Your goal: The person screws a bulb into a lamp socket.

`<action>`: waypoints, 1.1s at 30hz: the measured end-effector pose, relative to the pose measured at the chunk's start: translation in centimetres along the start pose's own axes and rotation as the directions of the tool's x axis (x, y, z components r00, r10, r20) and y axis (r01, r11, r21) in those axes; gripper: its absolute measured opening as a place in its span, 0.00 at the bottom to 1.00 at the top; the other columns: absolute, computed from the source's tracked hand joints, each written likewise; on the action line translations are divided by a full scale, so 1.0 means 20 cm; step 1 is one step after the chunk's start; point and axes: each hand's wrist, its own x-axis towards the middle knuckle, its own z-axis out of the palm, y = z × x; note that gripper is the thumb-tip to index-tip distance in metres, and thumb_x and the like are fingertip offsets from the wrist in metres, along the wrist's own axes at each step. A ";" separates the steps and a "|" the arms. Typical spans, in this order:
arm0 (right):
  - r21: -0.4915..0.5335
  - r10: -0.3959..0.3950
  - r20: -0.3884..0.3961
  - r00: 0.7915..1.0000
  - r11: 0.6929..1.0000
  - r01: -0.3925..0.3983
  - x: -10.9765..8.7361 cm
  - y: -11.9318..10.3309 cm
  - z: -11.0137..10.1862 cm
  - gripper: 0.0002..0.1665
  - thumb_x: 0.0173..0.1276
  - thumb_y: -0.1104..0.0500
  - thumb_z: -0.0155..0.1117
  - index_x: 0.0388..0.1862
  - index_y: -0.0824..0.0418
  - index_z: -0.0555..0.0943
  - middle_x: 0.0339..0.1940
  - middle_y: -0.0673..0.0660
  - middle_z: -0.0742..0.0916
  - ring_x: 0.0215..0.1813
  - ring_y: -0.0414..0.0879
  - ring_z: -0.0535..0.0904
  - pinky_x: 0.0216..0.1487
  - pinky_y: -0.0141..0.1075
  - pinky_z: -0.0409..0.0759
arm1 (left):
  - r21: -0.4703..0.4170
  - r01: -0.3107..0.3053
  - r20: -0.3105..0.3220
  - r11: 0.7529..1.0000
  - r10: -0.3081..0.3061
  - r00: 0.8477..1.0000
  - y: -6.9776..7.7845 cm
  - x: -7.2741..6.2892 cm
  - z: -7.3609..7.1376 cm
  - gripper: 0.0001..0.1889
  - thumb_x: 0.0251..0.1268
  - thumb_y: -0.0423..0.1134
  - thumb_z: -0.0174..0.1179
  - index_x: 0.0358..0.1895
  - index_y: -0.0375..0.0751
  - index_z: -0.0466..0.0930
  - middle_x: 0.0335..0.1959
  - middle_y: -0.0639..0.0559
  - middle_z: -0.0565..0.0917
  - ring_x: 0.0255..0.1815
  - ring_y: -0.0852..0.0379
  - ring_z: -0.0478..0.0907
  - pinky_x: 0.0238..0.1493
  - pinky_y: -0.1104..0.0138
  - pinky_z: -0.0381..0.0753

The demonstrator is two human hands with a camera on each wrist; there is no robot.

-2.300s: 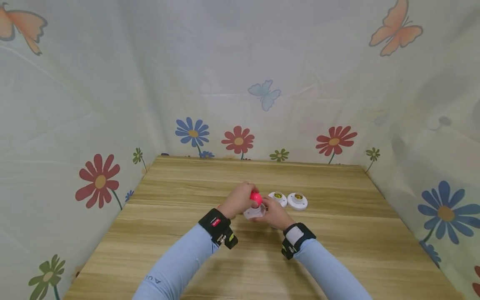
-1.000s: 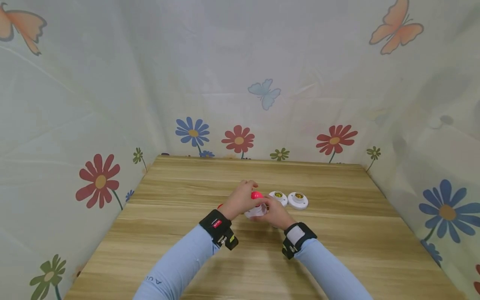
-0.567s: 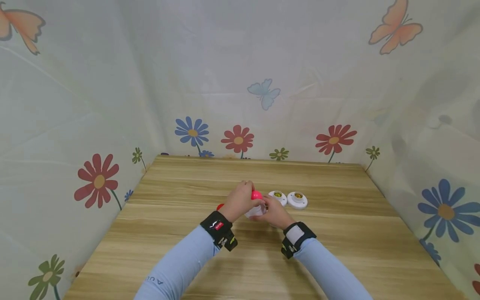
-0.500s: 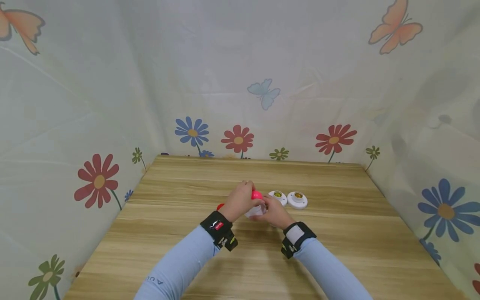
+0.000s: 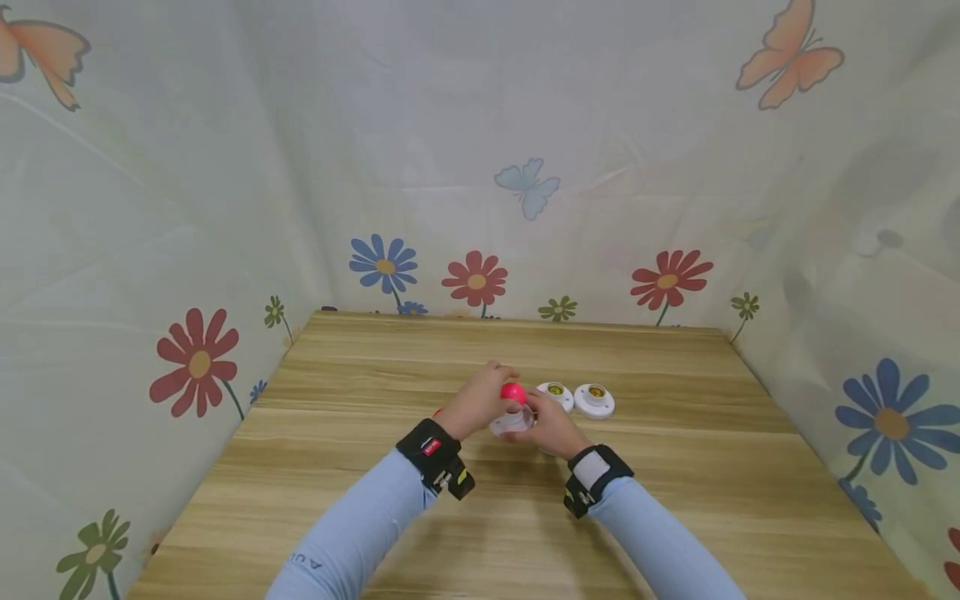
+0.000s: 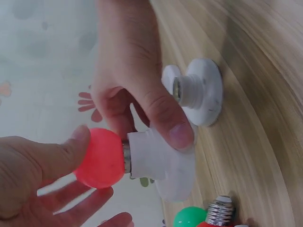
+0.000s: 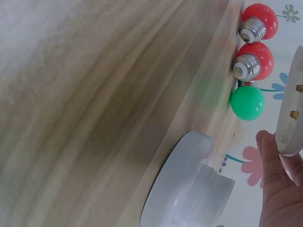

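Note:
A pinkish-red light bulb (image 5: 513, 394) stands in the mouth of a white lamp holder (image 5: 504, 426), raised off the table. Some of its metal screw base still shows between bulb and holder in the left wrist view. My left hand (image 5: 478, 402) has its thumb on one side of the bulb (image 6: 100, 158) and its fingertips against the lower side. My right hand (image 5: 557, 428) grips the lamp holder (image 6: 176, 175) by its round base, thumb on the near face. Brass contacts show on the underside of this holder (image 7: 289, 113) in the right wrist view.
Two white lamp holders, a nearer one (image 5: 555, 397) and a farther one (image 5: 595, 402), stand on the wooden table (image 5: 660, 483) right of my hands. A green bulb (image 7: 247, 102) and two red bulbs (image 7: 260, 61) lie together. Flowered cloth (image 5: 600, 167) surrounds the table.
My left hand has turned and loosened slightly around the bulb, baring more of it than half a second ago. The right hand and lamp holder stay nearly in place.

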 end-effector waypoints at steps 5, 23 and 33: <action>0.008 -0.005 0.000 1.000 1.000 0.005 0.00 -0.01 -0.01 0.38 0.47 0.45 0.80 0.56 0.56 0.80 0.55 0.52 0.83 0.55 0.47 0.78 0.59 0.48 0.76 | -0.046 -0.093 0.047 0.995 0.095 0.994 -0.02 0.01 -0.02 0.21 0.62 0.32 0.65 0.59 0.44 0.78 0.59 0.47 0.78 0.56 0.52 0.76 0.58 0.62 0.77; 0.004 -0.014 -0.006 1.000 1.000 0.015 0.00 -0.03 0.01 0.35 0.48 0.49 0.80 0.56 0.58 0.80 0.55 0.54 0.83 0.53 0.48 0.78 0.54 0.47 0.78 | 0.003 -0.017 -0.022 1.000 0.017 1.000 -0.03 0.00 0.02 0.26 0.58 0.49 0.68 0.58 0.46 0.75 0.49 0.45 0.74 0.45 0.53 0.74 0.45 0.65 0.82; 0.034 -0.014 0.019 1.000 0.999 0.013 0.01 -0.02 0.00 0.36 0.47 0.47 0.81 0.55 0.55 0.80 0.52 0.50 0.84 0.54 0.45 0.78 0.58 0.48 0.77 | -0.074 -0.114 0.089 0.991 0.121 0.989 -0.03 0.01 -0.05 0.23 0.61 0.33 0.66 0.60 0.48 0.78 0.58 0.50 0.80 0.56 0.53 0.76 0.57 0.61 0.78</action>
